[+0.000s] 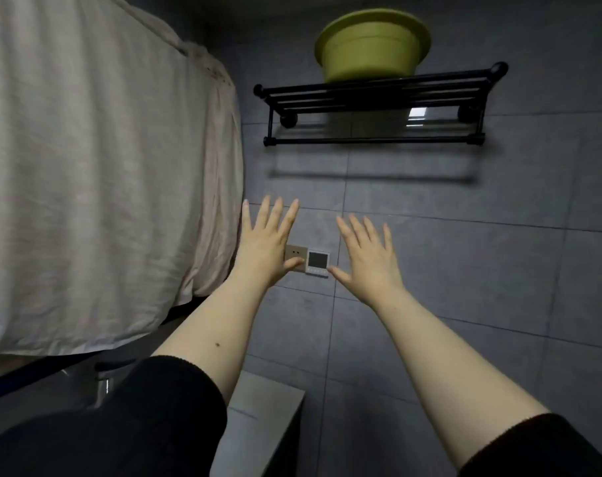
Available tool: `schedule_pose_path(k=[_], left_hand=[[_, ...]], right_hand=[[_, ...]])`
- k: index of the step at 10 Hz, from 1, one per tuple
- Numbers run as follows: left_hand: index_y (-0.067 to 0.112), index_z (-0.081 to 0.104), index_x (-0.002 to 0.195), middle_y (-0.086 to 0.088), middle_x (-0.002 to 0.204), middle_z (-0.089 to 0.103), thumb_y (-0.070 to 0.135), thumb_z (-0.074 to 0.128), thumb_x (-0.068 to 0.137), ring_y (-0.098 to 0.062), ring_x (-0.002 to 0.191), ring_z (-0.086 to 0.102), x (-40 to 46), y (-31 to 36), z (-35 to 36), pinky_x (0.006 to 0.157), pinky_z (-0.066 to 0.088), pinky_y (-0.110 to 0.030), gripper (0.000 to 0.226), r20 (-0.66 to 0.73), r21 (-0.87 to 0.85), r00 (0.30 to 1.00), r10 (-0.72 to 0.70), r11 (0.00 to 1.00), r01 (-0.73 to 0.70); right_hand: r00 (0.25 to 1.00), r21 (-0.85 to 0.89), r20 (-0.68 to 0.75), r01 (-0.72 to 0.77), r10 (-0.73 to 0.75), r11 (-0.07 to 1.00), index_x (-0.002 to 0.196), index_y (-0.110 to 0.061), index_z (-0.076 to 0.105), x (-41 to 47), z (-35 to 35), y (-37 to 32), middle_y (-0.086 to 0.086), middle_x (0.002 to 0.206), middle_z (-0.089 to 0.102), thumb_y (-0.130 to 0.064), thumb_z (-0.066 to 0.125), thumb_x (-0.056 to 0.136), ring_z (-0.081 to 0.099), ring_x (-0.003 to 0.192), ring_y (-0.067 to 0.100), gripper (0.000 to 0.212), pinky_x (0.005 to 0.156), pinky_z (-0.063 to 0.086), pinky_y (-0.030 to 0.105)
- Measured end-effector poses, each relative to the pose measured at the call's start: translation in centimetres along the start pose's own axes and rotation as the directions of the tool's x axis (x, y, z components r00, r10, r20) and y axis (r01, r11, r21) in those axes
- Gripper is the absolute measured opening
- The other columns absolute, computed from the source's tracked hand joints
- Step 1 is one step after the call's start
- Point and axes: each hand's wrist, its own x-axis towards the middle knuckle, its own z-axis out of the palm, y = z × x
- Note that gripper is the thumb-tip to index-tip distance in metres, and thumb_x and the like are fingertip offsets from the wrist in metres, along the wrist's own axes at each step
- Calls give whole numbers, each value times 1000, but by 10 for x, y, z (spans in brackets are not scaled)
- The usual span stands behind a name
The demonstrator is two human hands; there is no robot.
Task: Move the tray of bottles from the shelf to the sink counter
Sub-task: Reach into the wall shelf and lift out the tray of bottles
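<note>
A green plastic basin (371, 49) stands on a black metal wall shelf (375, 94) high on the grey tiled wall. Its inside is hidden from below, so no bottles show. Both my arms are raised toward the wall, well below the shelf. My left hand (266, 242) is flat with fingers spread, holding nothing. My right hand (366, 254) is likewise spread and empty, about a hand's width to the right of the left one. Black sleeves are pushed up both forearms.
A beige curtain (96, 173) hangs on the left. A wall socket (296, 252) and a small control panel (317, 263) sit on the wall between my hands. A grey ledge (268, 401) juts out low in the middle.
</note>
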Motion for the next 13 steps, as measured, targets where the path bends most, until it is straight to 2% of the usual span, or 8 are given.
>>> schedule_pose_path(k=[1, 4, 8, 13], left_hand=[[18, -14, 150, -13, 161, 5, 69, 44, 82, -32, 148, -1, 2, 15, 1, 116, -4, -59, 102, -8, 12, 1000, 18, 1000, -18], [17, -10, 151, -12, 161, 5, 68, 42, 83, -30, 149, -2, 11, 90, 2, 116, -7, -57, 100, -8, -128, 996, 89, 988, -89], [16, -7, 152, -12, 161, 7, 67, 43, 84, -30, 149, 0, 5, 211, -11, 117, -5, -57, 99, -37, -282, 967, 251, 926, -251], [15, -11, 151, -10, 162, 3, 70, 37, 85, -27, 149, -3, -4, 303, -29, 117, -7, -56, 98, -174, -439, 866, 469, 750, -495]], right_hand=[[1000, -40, -4, -29, 29, 999, 145, -24, -7, -9, -5, 15, 6, 158, 9, -56, 44, 86, 4, 145, 25, 85, 117, -3, 49], [997, -83, 4, -78, 79, 993, 145, -24, -7, -43, -17, 74, 6, 158, 11, -52, 45, 88, 5, 145, 25, 83, 118, -1, 49], [976, -239, 52, -193, 211, 952, 146, -23, -3, -124, -44, 162, 4, 157, 12, -50, 45, 89, 8, 144, 23, 79, 117, 0, 47], [870, -492, 57, -402, 489, 772, 146, -21, 0, -203, -97, 199, 3, 157, 12, -49, 44, 89, 9, 144, 22, 77, 118, 4, 47]])
